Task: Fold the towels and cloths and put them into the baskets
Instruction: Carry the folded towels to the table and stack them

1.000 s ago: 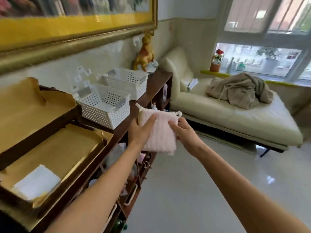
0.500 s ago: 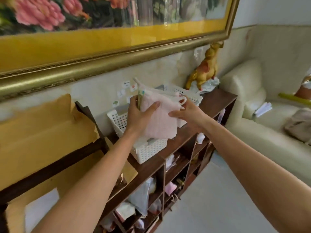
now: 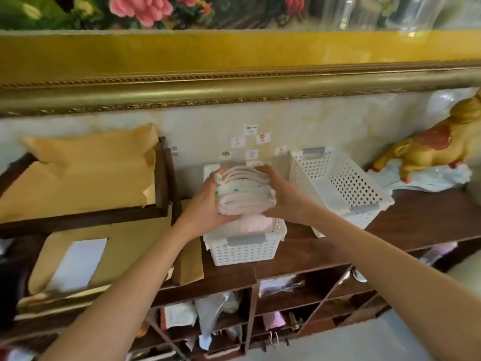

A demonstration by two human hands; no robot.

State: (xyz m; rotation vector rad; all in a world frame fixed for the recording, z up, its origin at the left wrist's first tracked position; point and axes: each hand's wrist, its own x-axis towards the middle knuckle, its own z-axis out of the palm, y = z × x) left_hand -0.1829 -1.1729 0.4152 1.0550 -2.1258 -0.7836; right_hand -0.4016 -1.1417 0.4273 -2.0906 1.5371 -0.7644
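Observation:
A stack of folded pale pink and white cloths (image 3: 244, 190) is held over the left white perforated basket (image 3: 244, 252) on the dark wooden shelf. My left hand (image 3: 208, 204) grips the stack's left side and my right hand (image 3: 282, 196) grips its right side. Under the stack, another pink cloth (image 3: 253, 225) lies inside that basket. A second white basket (image 3: 341, 186) stands to the right, with nothing visible inside it.
A golden horse figurine (image 3: 440, 149) on a pale cloth stands at the far right. Brown paper-lined wooden trays (image 3: 86, 178) fill the left, one holding a white sheet (image 3: 78, 261). A gold picture frame (image 3: 234, 92) hangs above. Shelf compartments below hold assorted items.
The view swung from the sofa side to face the shelf. Both hands carried the folded pink cloth to the left basket and lowered it; they now grip a thicker stack of cloths over it.

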